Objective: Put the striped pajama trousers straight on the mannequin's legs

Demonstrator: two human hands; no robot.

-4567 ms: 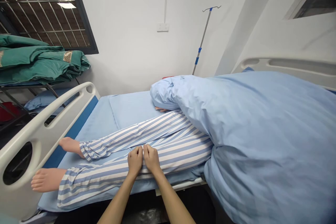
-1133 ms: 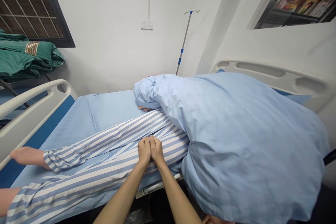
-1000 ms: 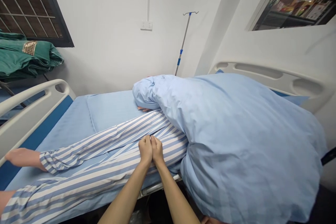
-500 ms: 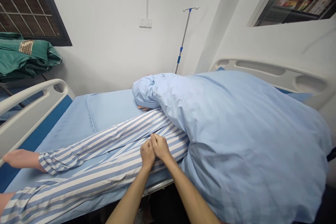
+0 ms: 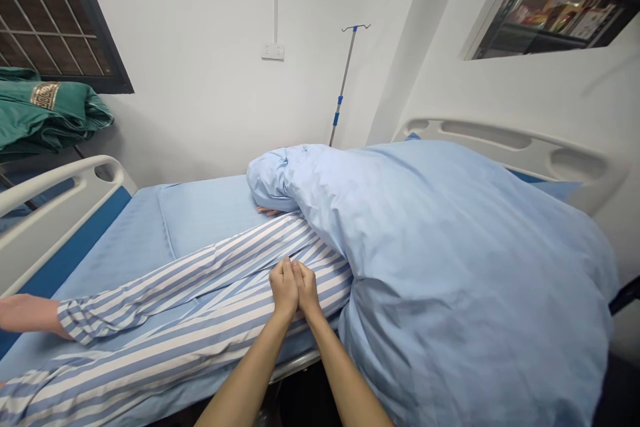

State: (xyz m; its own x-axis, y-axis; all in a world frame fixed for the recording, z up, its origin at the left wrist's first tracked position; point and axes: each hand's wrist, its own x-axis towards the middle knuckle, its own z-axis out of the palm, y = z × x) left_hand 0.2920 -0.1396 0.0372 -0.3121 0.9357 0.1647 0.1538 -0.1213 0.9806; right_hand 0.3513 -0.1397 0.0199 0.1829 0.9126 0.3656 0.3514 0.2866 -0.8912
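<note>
A figure in blue-and-white striped trousers (image 5: 200, 300) lies on a hospital bed (image 5: 200, 213), its upper body hidden under a light blue quilt (image 5: 450, 247). My left hand (image 5: 283, 288) and my right hand (image 5: 306, 288) sit side by side on the nearer thigh, just left of the quilt's edge. Both hands have their fingers curled down and pressed against the striped cloth. A bare foot (image 5: 27, 313) shows at the left edge.
The white footboard (image 5: 55, 213) stands at the left, the headboard (image 5: 525, 147) at the right. An IV pole (image 5: 343, 83) rises behind the bed by the wall. Folded green bedding (image 5: 45, 113) lies on a rack at the far left.
Since 4.6 s ago my two hands have shifted along the leg from near the knee to the upper thigh, close to the quilt. In the last second they barely moved.
</note>
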